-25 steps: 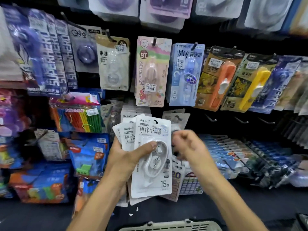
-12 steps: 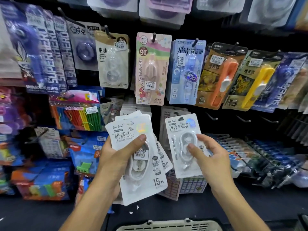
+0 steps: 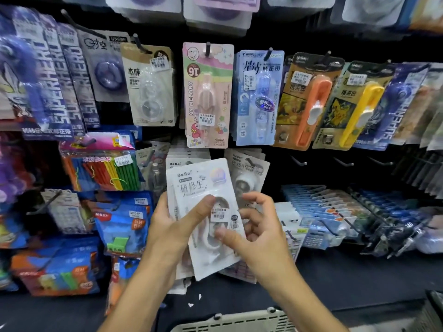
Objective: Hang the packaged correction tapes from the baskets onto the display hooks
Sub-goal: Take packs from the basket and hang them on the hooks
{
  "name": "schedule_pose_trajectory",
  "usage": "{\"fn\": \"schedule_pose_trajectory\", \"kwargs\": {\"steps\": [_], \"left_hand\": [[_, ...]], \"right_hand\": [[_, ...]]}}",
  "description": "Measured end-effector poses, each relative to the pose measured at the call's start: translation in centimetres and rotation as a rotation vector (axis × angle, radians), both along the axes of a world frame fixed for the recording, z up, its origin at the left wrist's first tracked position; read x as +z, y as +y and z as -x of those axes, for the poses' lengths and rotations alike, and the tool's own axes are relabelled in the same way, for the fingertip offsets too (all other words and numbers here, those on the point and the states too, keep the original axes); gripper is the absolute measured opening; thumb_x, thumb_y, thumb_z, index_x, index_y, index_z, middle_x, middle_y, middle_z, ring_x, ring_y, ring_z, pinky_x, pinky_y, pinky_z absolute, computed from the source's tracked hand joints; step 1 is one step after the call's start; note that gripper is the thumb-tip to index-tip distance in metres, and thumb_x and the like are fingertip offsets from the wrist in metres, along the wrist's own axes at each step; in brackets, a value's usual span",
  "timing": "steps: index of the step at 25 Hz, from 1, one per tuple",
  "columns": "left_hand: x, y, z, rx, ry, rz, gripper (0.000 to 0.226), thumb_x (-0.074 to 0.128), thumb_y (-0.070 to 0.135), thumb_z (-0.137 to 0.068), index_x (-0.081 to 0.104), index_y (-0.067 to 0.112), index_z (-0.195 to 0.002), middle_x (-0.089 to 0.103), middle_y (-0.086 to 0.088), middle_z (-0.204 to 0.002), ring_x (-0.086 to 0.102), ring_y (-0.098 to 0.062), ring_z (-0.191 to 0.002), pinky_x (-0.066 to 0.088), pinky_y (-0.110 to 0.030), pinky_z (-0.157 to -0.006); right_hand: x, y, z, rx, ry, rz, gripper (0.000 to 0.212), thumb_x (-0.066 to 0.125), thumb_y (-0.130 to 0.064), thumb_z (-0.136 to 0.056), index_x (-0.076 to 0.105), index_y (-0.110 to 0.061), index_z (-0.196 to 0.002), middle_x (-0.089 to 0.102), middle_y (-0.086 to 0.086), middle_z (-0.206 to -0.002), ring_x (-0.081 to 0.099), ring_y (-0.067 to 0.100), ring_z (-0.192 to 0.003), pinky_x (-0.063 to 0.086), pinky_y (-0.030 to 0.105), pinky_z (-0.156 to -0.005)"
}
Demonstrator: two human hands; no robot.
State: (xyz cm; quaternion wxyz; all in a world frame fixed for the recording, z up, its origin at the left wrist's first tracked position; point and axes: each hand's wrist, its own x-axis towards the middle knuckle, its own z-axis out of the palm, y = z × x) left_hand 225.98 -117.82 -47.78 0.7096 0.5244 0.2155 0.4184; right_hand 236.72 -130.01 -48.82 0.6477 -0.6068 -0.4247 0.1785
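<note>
Both forearms are bare from the bottom edge of the view up to the wrists, with no sleeve showing. The left hand (image 3: 172,226) and right hand (image 3: 259,233) wear no glove, ring, watch or bracelet. The fingernails are short and unpainted.

Packet stack (image 3: 203,207) between hands, before hung packets (image 3: 208,94) on hooks; basket (image 3: 230,322) below, nearest camera.

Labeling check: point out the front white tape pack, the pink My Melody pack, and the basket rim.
front white tape pack (image 3: 199,185): head view, upper printed card area.
pink My Melody pack (image 3: 207,97): head view, middle of the blister.
basket rim (image 3: 230,323): head view, top edge at bottom of frame.
</note>
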Motion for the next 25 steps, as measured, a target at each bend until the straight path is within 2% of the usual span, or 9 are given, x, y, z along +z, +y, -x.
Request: {"fn": "schedule_pose_trajectory", "kwargs": {"steps": [2, 4, 7, 10, 14, 16, 19, 22, 25], "left_hand": [[0.1, 0.1, 0.4, -0.033, -0.013, 0.006, 0.072, 0.096, 0.043, -0.047, 0.071, 0.027, -0.112, 0.08, 0.0, -0.11, 0.078, -0.019, -0.098, 0.063, -0.027, -0.071], [0.0, 0.4, 0.7, -0.032, -0.022, 0.025, 0.068, 0.097, 0.039, -0.05, 0.073, 0.024, -0.112, 0.08, -0.003, -0.111, 0.078, -0.023, -0.099, 0.062, -0.03, -0.072], [0.0, 0.7, 1.2, 0.018, -0.017, 0.053, 0.065, 0.094, 0.037, -0.054, 0.073, 0.023, -0.113, 0.08, -0.003, -0.109, 0.078, -0.026, -0.096, 0.062, -0.035, -0.071], [0.2, 0.6, 1.0, 0.04, -0.019, 0.059, 0.066, 0.09, 0.039, -0.052, 0.072, 0.023, -0.113, 0.081, -0.002, -0.107, 0.079, -0.025, -0.094, 0.06, -0.036, -0.075], [0.0, -0.1, 0.3, 0.056, -0.006, 0.053, 0.067, 0.09, 0.043, -0.05, 0.072, 0.023, -0.111, 0.081, -0.001, -0.103, 0.079, -0.024, -0.09, 0.062, -0.037, -0.07], [-0.1, -0.3, -0.1, 0.076, 0.016, 0.047, 0.067, 0.09, 0.045, -0.048, 0.072, 0.024, -0.109, 0.081, 0.001, -0.1, 0.079, -0.022, -0.088, 0.062, -0.038, -0.072], [-0.3, -0.7, -0.7, 0.045, 0.029, 0.039, 0.069, 0.089, 0.044, -0.046, 0.071, 0.022, -0.109, 0.082, 0.0, -0.099, 0.079, -0.023, -0.089, 0.063, -0.037, -0.069], [-0.2, -0.7, -0.6, -0.073, 0.009, 0.042, 0.063, 0.088, 0.037, -0.06, 0.068, 0.021, -0.118, 0.081, -0.001, -0.106, 0.079, -0.023, -0.095, 0.063, -0.037, -0.072], [-0.4, -0.3, -0.1, -0.063, 0.009, 0.016, 0.035, 0.075, 0.008, -0.086, 0.069, 0.023, -0.117, 0.08, 0.001, -0.108, 0.078, -0.018, -0.096, 0.061, -0.023, -0.067]], "right_hand": [[0.4, -0.1, -1.2, -0.017, 0.244, -0.15, 0.06, 0.089, -0.034, -0.066, 0.056, -0.037, -0.116, 0.072, 0.002, -0.115, 0.07, 0.024, -0.107, 0.058, 0.046, -0.091], [0.7, -0.6, -2.7, -0.118, 0.278, -0.176, 0.051, 0.087, -0.037, -0.07, 0.061, -0.035, -0.114, 0.07, 0.003, -0.118, 0.067, 0.027, -0.113, 0.053, 0.054, -0.098], [-0.1, -1.5, -4.9, -0.368, 0.12, -0.029, 0.033, 0.081, -0.028, -0.084, 0.065, -0.048, -0.106, 0.069, -0.013, -0.116, 0.063, 0.012, -0.114, 0.051, 0.049, -0.1], [-0.5, -1.9, -6.0, -0.429, 0.044, 0.045, 0.03, 0.077, -0.034, -0.087, 0.066, -0.055, -0.105, 0.069, -0.024, -0.113, 0.062, 0.003, -0.11, 0.051, 0.034, -0.09], [-0.1, -1.2, -6.3, -0.375, -0.067, 0.274, 0.05, 0.067, -0.038, -0.095, 0.046, -0.049, -0.139, 0.039, -0.017, -0.15, 0.043, 0.005, -0.127, 0.044, 0.032, -0.097], [0.2, -1.3, -4.7, -0.276, -0.104, 0.215, 0.056, 0.07, -0.049, -0.089, 0.045, -0.05, -0.138, 0.044, -0.025, -0.145, 0.046, -0.002, -0.127, 0.045, 0.021, -0.094], [-0.6, -1.0, -0.8, -0.001, -0.103, 0.223, 0.065, 0.08, -0.06, -0.067, 0.053, -0.054, -0.126, 0.067, -0.021, -0.119, 0.067, 0.005, -0.105, 0.057, 0.028, -0.086], [-0.6, -0.4, 0.1, 0.052, 0.101, 0.104, 0.046, 0.085, -0.039, -0.074, 0.065, -0.037, -0.115, 0.076, -0.006, -0.11, 0.074, 0.016, -0.098, 0.06, 0.028, -0.079], [0.3, -0.6, -1.4, -0.011, 0.338, 0.002, 0.027, 0.072, -0.024, -0.088, 0.067, -0.014, -0.112, 0.078, 0.005, -0.103, 0.075, 0.02, -0.091, 0.061, 0.028, -0.071]]}}
